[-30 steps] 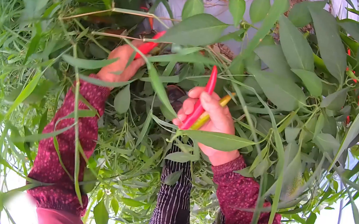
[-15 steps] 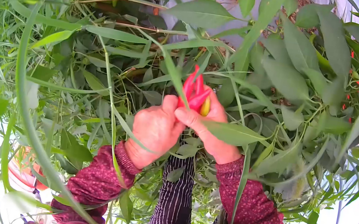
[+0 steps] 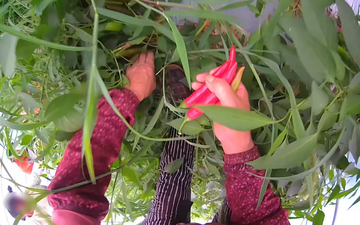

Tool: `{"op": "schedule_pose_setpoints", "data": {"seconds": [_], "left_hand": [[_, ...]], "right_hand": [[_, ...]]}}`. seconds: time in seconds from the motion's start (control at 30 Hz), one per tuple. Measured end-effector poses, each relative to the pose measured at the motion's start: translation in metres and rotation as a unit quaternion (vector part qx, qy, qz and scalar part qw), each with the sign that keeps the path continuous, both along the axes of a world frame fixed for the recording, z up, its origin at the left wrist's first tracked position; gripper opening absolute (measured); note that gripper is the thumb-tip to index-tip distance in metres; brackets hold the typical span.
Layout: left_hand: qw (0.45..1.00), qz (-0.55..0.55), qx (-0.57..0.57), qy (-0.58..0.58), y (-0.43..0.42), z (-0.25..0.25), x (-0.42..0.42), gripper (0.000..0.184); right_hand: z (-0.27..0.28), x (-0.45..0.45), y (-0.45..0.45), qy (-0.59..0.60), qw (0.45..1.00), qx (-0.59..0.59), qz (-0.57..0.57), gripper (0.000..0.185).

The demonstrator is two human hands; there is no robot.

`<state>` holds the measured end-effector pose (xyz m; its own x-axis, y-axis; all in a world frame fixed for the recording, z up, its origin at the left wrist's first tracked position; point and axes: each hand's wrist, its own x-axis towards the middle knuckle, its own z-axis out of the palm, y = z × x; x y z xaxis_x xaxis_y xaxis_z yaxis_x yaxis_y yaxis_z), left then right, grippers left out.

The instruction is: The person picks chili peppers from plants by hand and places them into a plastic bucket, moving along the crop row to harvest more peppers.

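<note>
Filling most of the view: pepper-plant foliage (image 3: pixel 314 49) with long grass blades (image 3: pixel 89 116) running through it. Next size down: maroon patterned sleeves (image 3: pixel 93 145) and a striped trouser leg (image 3: pixel 173 178) below, between the arms.

Left hand (image 3: pixel 142 77) is low in the leaves, back facing the camera. Fingertips lost in shade; can't tell if it's gripping anything.

Right hand (image 3: pixel 228 96) is closed round a bundle, thumb across it. A green leaf (image 3: pixel 236 118) passes in front of its palm.

Bundle = red chili peppers (image 3: pixel 229 70) plus a yellow-orange chili (image 3: pixel 238 78) alongside, next to the thumb. Roughly parallel, tips up and away from the body, stem ends down. Probably stacked that way so one hand carries the lot and the left is free.

Brands, labels, writing: none I can read.
</note>
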<state>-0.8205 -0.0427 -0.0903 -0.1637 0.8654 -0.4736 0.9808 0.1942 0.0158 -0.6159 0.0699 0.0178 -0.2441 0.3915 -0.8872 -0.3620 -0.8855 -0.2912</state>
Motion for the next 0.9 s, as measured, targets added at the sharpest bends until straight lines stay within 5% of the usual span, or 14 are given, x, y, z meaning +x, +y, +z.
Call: {"op": "schedule_pose_setpoints", "data": {"seconds": [0.03, 0.13, 0.23, 0.33, 0.4, 0.47, 0.53, 0.57, 0.6, 0.63, 0.73, 0.8, 0.87, 0.9], "left_hand": [[0.982, 0.056, -0.179, 0.036, 0.008, -0.007, 0.003, 0.063], [0.96, 0.001, -0.257, 0.113, -0.014, -0.059, -0.012, 0.05], [0.935, -0.117, -0.221, 0.25, -0.038, -0.063, -0.026, 0.032], [0.949, -0.217, -0.102, 0.204, -0.052, -0.069, -0.062, 0.024], [0.973, -0.097, -0.18, 0.11, -0.042, -0.093, -0.077, 0.022], [0.988, -0.069, -0.139, 0.013, -0.057, -0.124, -0.09, 0.017], [0.949, 0.255, -0.112, -0.149, -0.061, -0.142, -0.077, 0.032], [0.948, 0.259, -0.112, -0.146, -0.052, -0.13, -0.065, 0.032], [0.851, 0.46, -0.029, -0.251, -0.032, -0.104, -0.052, 0.034], [0.695, 0.631, 0.057, -0.34, -0.021, -0.086, -0.047, 0.037], [0.733, 0.578, -0.05, -0.355, -0.034, -0.076, -0.074, 0.046], [0.72, 0.612, -0.007, -0.328, -0.024, -0.053, -0.071, 0.05], [0.816, 0.493, -0.198, -0.229, -0.007, -0.03, -0.072, 0.05], [0.801, 0.52, -0.163, -0.248, -0.009, -0.029, -0.071, 0.048]], "right_hand": [[-0.006, 0.002, -0.003, 0.017, 1.0, 0.024, -0.003, 0.018], [-0.017, 0.012, -0.013, 0.067, 0.996, 0.052, 0.009, 0.023], [-0.017, 0.004, -0.01, -0.001, 0.998, 0.018, 0.057, 0.021], [-0.027, 0.009, -0.022, 0.047, 0.996, 0.069, 0.037, 0.021], [-0.039, 0.01, -0.032, 0.078, 0.994, 0.072, 0.022, 0.022], [-0.04, 0.005, -0.037, 0.037, 0.997, 0.055, -0.035, 0.023], [-0.034, 0.004, -0.036, 0.08, 0.995, 0.051, -0.026, 0.022], [-0.03, 0.002, -0.037, 0.058, 0.997, 0.056, -0.018, 0.022], [-0.026, 0.0, -0.038, 0.037, 0.997, 0.061, -0.009, 0.021], [-0.025, 0.0, -0.039, 0.05, 0.997, 0.062, 0.012, 0.021], [-0.026, 0.001, -0.042, 0.049, 0.993, 0.101, 0.036, 0.021], [-0.031, 0.0, -0.042, 0.053, 0.995, 0.085, 0.027, 0.021], [-0.029, -0.003, -0.042, 0.042, 0.997, 0.06, 0.029, 0.02], [-0.028, -0.006, -0.043, 0.045, 0.997, 0.06, 0.034, 0.02]]}}
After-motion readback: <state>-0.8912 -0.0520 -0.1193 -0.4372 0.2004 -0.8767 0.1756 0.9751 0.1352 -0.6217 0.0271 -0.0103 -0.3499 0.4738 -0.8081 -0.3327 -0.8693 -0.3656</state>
